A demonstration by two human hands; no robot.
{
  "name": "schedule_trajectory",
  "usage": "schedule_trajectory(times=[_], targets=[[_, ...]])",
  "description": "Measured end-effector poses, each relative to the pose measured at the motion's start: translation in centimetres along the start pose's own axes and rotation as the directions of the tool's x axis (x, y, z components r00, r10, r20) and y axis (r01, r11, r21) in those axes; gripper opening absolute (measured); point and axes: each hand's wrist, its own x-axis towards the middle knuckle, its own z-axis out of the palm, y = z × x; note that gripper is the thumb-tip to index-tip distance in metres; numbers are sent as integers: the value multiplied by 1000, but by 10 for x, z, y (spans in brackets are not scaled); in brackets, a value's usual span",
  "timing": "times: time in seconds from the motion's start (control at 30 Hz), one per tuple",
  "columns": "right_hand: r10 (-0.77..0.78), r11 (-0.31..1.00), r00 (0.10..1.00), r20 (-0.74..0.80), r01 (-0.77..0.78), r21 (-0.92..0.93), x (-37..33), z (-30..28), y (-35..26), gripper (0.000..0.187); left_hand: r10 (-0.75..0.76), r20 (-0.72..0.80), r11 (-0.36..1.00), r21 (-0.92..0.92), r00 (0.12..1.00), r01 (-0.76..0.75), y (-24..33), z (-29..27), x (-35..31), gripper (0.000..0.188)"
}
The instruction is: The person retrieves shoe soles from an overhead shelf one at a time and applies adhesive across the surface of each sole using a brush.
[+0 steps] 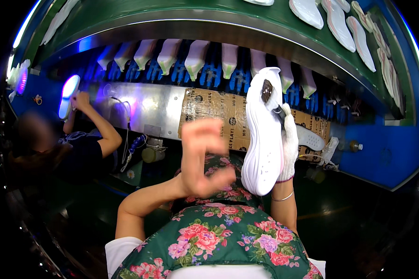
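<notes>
My right hand (289,144), in a white knit glove, grips the right side of a white shoe sole (261,144). The sole is held almost upright in front of me. Against its upper part, near the gloved fingers, is a dark brown, bristly-looking patch (267,91); whether it is a brush head I cannot tell. My left hand (205,158) is bare and smeared by motion. It hovers to the left of the sole, fingers curved with the thumb apart and nothing visible between them.
Cardboard (214,109) covers part of the metal bench ahead. Pale shoe parts (198,58) hang in a row on blue holders. White soles (340,25) lie on the green upper shelf. At left, a co-worker (86,125) holds a brightly lit sole (69,95). A grey perforated piece (310,139) lies behind my glove.
</notes>
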Motion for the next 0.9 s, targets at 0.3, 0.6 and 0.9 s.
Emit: schedule_trajectory(times=[0.3, 0.6, 0.9], targets=[[110, 991, 994, 24, -111, 70, -12, 23, 22, 38, -433, 150, 590, -699, 889, 405, -21, 21, 39, 82], [128, 986, 988, 87, -117, -119, -13, 10, 24, 43, -560, 184, 395, -798, 808, 456, -22, 16, 42, 62], [63, 937, 998, 4, -58, -344, -20, 1, 36, 46, -670, 220, 334, -764, 709, 552, -36, 5, 49, 60]])
